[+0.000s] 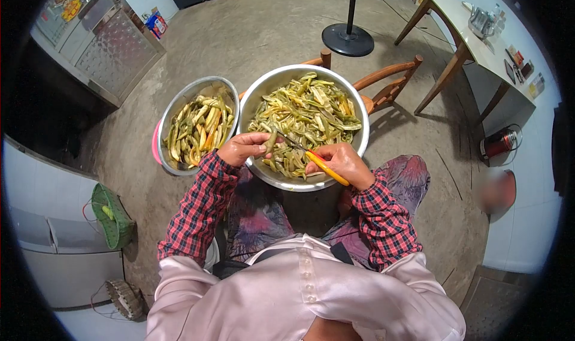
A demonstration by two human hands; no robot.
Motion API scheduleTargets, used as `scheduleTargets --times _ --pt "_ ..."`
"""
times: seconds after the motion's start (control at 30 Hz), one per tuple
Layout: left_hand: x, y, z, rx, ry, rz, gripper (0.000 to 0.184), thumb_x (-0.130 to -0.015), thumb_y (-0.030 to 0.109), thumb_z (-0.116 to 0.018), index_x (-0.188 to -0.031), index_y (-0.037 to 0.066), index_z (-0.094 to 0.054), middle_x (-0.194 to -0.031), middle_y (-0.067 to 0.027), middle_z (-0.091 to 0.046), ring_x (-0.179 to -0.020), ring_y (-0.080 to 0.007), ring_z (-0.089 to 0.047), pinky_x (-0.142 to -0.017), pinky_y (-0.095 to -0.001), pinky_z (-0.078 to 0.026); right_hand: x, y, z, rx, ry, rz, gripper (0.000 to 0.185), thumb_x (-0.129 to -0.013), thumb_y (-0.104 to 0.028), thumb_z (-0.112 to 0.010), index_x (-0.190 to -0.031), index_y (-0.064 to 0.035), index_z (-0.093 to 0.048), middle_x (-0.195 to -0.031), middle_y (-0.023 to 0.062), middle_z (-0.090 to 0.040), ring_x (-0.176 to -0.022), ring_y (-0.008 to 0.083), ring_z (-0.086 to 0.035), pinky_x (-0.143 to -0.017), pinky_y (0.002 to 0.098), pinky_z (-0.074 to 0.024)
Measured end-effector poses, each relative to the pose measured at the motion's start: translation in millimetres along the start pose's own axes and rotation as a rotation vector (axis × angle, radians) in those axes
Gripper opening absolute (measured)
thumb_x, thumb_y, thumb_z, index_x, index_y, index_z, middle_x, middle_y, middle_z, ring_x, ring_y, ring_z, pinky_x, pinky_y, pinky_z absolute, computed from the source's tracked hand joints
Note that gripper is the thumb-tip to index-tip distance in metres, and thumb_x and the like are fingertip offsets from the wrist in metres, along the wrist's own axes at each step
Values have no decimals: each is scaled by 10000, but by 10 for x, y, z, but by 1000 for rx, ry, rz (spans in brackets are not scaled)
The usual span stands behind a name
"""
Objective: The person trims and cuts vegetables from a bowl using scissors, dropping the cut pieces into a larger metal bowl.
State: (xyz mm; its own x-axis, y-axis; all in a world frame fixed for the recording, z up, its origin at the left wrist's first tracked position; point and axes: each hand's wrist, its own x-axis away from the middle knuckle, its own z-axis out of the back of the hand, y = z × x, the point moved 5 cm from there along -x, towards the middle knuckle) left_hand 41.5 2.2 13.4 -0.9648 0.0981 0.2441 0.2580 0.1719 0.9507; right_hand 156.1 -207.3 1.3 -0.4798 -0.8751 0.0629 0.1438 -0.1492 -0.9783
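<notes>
My left hand (244,148) pinches a green pickled vegetable (271,142) over the near left rim of the large metal basin. Closed round the orange and yellow handles of a pair of scissors (323,166) is my right hand (346,164); the dark blades point toward the vegetable. Many cut green and yellow pieces (311,104) fill the large basin (365,138). To its left, a smaller metal basin (167,114) holds longer, whole-looking vegetables (200,125).
A wooden chair (389,88) stands behind the large basin. Farther back is a round black stand base (348,40). A table (473,38) with a kettle is at the right, near a red thermos (498,144). Left are a green basket (114,216) and a woven basket (124,299).
</notes>
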Motion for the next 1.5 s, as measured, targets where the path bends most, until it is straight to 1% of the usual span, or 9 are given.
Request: scheduleTargets --times 0.2,0.3,0.4,0.5,0.6,0.63,0.77,0.97,1.5 --pt "-47 -125 125 28 60 -4 447 -887 47 -548 -1320 -40 -481 -1103 -68 -609 -983 -143 -590 -917 -275 -430 63 -185 52 104 55 -114 434 -734 -409 -801 -781 13 -713 -585 111 -603 -540 101 -499 -529 291 -416" --pt "-62 -134 151 131 76 -4 474 -872 21 -533 -1333 -56 -455 -1178 -98 -591 -1055 -173 -588 -962 -295 -425 49 -128 77 107 110 -112 292 -815 -273 -761 -822 17 -729 -514 0 -559 -470 54 -518 -430 233 -371" --pt "-51 -53 56 141 140 -40 501 -867 -9 -526 -1353 -71 -420 -1238 -134 -566 -1119 -213 -578 -1005 -318 -413 -4 97 117 129 144 -136 302 -811 -276 -767 -841 21 -724 -548 8 -582 -497 72 -544 -461 238 -402" --pt "-88 -65 99 160 246 -117 527 -862 -41 -561 -1366 -59 -408 -1236 -144 -571 -1109 -223 -580 -977 -341 -447 -62 118 74 61 235 7 495 -724 -449 -797 -834 24 -696 -647 157 -626 -570 195 -589 -563 342 -457" --pt "-138 -132 147 227 404 -183 555 -848 -76 -597 -1368 -50 -405 -1185 -132 -589 -1055 -209 -593 -904 -325 -493 22 -197 27 272 322 65 551 -689 -465 -814 -917 19 -681 -706 179 -634 -603 268 -620 -571 367 -463" --pt "-148 -144 133 250 466 -201 565 -842 -89 -606 -1368 -49 -403 -1164 -127 -594 -1035 -203 -598 -878 -313 -506 23 -245 21 376 274 -51 657 -637 -486 -838 -1003 28 -656 -821 195 -659 -727 321 -652 -638 385 -492" --pt "-170 -130 -60 213 587 -227 588 -794 -85 -683 -1330 -54 -444 -1059 -97 -607 -955 -163 -607 -805 -284 -538 22 -230 -66 392 366 132 783 -587 -510 -854 -1064 60 -609 -953 198 -656 -925 356 -636 -793 413 -501" --pt "-205 -181 -220 207 656 -216 577 -783 -44 -715 -1305 -63 -470 -1062 -111 -604 -961 -157 -600 -828 -286 -533 70 -314 -49 583 501 272 747 -571 -529 -847 -994 43 -620 -919 202 -632 -881 356 -614 -782 421 -493" --pt "-201 -213 -262 284 688 -241 560 -800 -104 -662 -1316 -62 -448 -1041 -97 -591 -912 -173 -620 -799 -287 -555 108 -320 -43 595 506 197 606 -631 -469 -833 -966 3 -655 -871 195 -635 -832 355 -629 -745 426 -509"
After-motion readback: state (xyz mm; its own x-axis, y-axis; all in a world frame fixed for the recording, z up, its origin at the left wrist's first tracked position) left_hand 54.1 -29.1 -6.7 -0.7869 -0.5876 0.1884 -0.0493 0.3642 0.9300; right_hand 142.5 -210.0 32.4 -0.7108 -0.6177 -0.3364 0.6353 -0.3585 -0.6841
